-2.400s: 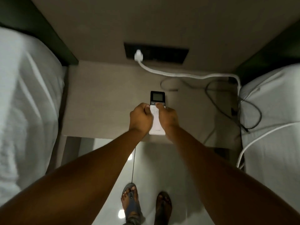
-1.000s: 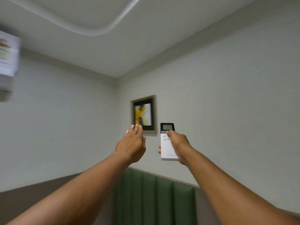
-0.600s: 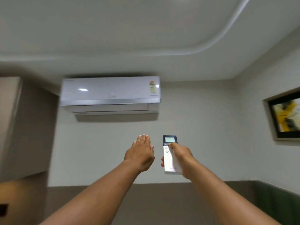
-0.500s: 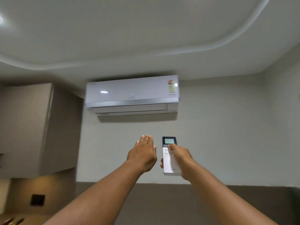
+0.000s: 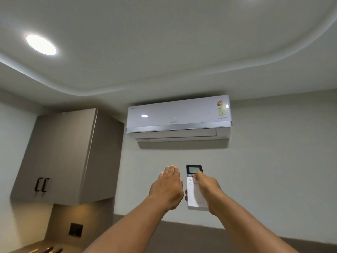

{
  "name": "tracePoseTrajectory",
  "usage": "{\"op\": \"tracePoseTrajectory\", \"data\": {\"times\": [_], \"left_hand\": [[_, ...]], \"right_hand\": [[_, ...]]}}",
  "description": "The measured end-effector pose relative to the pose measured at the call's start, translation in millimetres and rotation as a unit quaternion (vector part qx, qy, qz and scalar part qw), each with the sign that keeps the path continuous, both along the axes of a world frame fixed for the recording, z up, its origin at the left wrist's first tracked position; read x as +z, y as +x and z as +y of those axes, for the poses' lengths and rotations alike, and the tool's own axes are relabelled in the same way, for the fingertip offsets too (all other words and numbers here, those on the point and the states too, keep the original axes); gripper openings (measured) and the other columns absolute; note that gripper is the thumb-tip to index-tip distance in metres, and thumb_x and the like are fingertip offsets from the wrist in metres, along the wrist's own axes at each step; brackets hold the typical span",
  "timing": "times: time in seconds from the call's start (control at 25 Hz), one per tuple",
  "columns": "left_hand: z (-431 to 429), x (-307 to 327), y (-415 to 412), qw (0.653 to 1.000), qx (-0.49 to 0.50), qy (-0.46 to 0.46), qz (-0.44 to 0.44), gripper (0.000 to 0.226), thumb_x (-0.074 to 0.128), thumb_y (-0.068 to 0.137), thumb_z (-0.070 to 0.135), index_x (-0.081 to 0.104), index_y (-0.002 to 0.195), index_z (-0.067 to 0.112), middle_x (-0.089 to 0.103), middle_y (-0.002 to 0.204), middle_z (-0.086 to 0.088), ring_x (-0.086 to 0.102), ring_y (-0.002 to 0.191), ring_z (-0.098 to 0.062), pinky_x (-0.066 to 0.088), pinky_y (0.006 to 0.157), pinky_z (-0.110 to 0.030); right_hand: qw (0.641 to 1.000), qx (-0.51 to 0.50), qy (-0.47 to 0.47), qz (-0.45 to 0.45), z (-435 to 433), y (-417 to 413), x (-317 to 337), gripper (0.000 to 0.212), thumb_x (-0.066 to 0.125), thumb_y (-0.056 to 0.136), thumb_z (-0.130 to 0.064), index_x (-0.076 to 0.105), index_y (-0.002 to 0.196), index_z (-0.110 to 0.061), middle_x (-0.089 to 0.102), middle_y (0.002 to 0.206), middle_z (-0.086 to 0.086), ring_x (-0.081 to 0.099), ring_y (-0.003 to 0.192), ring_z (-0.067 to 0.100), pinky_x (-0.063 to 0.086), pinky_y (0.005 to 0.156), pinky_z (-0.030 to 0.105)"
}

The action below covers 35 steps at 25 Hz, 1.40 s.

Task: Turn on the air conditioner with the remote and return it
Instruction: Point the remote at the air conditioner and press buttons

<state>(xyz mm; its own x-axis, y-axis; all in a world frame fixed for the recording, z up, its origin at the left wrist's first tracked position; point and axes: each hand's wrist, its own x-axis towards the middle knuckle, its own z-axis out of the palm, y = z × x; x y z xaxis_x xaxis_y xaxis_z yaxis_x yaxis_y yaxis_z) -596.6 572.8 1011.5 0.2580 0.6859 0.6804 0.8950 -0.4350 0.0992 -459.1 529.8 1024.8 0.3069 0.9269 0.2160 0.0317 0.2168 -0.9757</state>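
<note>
A white wall-mounted air conditioner [image 5: 178,118] hangs high on the far wall, its flap shut. Below it I hold up a white remote [image 5: 193,195] with a dark screen at its top, pointed at the unit. My right hand [image 5: 207,189] is shut on the remote, thumb resting on the buttons just under the screen. My left hand [image 5: 168,187] is raised beside the remote on its left, flat with fingers together, holding nothing and not touching it.
A taupe wall cabinet [image 5: 67,157] with two black handles hangs at the left. A round ceiling light [image 5: 41,44] glows at the upper left. A black switch plate [image 5: 75,229] sits on the wall under the cabinet.
The remote went from the bedside table up into the air in my right hand. My view swung from the picture wall to the air conditioner, which now sits more to the right.
</note>
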Motion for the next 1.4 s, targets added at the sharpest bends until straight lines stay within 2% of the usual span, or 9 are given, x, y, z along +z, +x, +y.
{"op": "tracePoseTrajectory", "data": {"times": [0.16,0.28,0.36,0.52,0.8,0.96,1.08,1.24,1.4], "left_hand": [[2.9,4.1,-3.3,1.000,0.006,0.003,0.007,0.059,0.016,0.103,0.039,0.004,0.155,0.013,0.002,0.166,-0.005,0.000,0.151,-0.019,0.006,0.120,-0.037],[4.5,6.6,-2.0,1.000,0.000,0.001,0.005,0.059,0.016,0.103,0.039,0.005,0.155,0.013,0.003,0.166,-0.004,0.000,0.151,-0.019,0.006,0.120,-0.036],[4.3,4.5,-1.0,1.000,-0.007,0.000,0.002,0.059,0.016,0.103,0.039,0.005,0.155,0.013,0.003,0.166,-0.004,0.000,0.151,-0.018,0.006,0.120,-0.036],[3.7,2.5,-6.5,1.000,-0.009,0.002,0.000,0.058,0.016,0.103,0.037,0.005,0.155,0.014,0.004,0.166,-0.003,0.001,0.151,-0.018,0.007,0.120,-0.036],[-2.6,6.2,-15.4,1.000,-0.005,0.006,0.003,0.057,0.017,0.103,0.037,0.005,0.155,0.015,0.003,0.166,-0.003,0.001,0.151,-0.019,0.007,0.120,-0.037],[-5.0,6.8,-18.7,1.000,-0.004,0.008,0.011,0.057,0.017,0.103,0.037,0.005,0.155,0.015,0.002,0.166,-0.003,0.000,0.151,-0.019,0.007,0.121,-0.037],[-5.6,7.9,-21.6,1.000,-0.004,0.008,0.015,0.057,0.016,0.103,0.036,0.005,0.155,0.015,0.002,0.166,-0.003,0.000,0.151,-0.019,0.007,0.121,-0.036],[-5.3,9.8,-22.7,1.000,-0.004,0.012,0.021,0.058,0.016,0.103,0.037,0.005,0.155,0.014,0.003,0.166,-0.003,0.001,0.151,-0.018,0.007,0.120,-0.036],[-3.9,13.5,-22.7,1.000,-0.005,0.019,0.019,0.058,0.015,0.102,0.038,0.005,0.155,0.014,0.004,0.166,-0.004,0.001,0.151,-0.018,0.007,0.121,-0.036]], "right_hand": [[1.000,0.018,-0.005,-0.025,1.8,-8.9,0.9,0.032,0.049,0.091,-0.029,0.069,0.106,-0.008,0.080,0.094,0.023,0.075,0.070,0.038,0.059,0.063,0.034],[0.999,0.012,-0.001,-0.044,1.5,-10.6,2.3,0.034,0.049,0.090,-0.030,0.070,0.107,-0.009,0.079,0.097,0.023,0.078,0.086,0.041,0.062,0.079,0.043],[0.999,0.004,-0.001,-0.050,-0.4,-10.5,3.3,0.033,0.050,0.091,-0.031,0.068,0.107,-0.009,0.079,0.097,0.023,0.077,0.089,0.041,0.061,0.081,0.043],[0.999,0.006,-0.003,-0.053,-4.4,-11.2,4.2,0.030,0.049,0.090,-0.029,0.066,0.106,-0.010,0.080,0.091,0.022,0.079,0.082,0.040,0.061,0.076,0.041],[0.998,0.009,0.012,-0.061,-13.6,-15.1,6.7,0.021,0.048,0.088,-0.026,0.063,0.096,-0.013,0.077,0.064,0.012,0.074,0.049,0.028,0.057,0.057,0.030],[0.998,0.008,0.018,-0.058,-20.7,-17.6,9.0,0.022,0.048,0.088,-0.026,0.062,0.099,-0.013,0.078,0.075,0.015,0.073,0.048,0.027,0.056,0.058,0.030],[0.998,0.010,0.023,-0.053,-22.9,-19.8,10.5,0.023,0.048,0.089,-0.025,0.061,0.104,-0.012,0.078,0.087,0.019,0.076,0.063,0.033,0.060,0.066,0.035],[0.998,0.012,0.018,-0.059,-23.4,-24.5,12.1,0.027,0.049,0.089,-0.026,0.061,0.108,-0.011,0.076,0.104,0.024,0.074,0.098,0.042,0.058,0.095,0.051],[0.998,0.018,0.022,-0.062,-22.9,-27.5,15.4,0.030,0.050,0.089,-0.025,0.063,0.111,-0.009,0.075,0.108,0.025,0.073,0.102,0.043,0.057,0.097,0.052]]}}
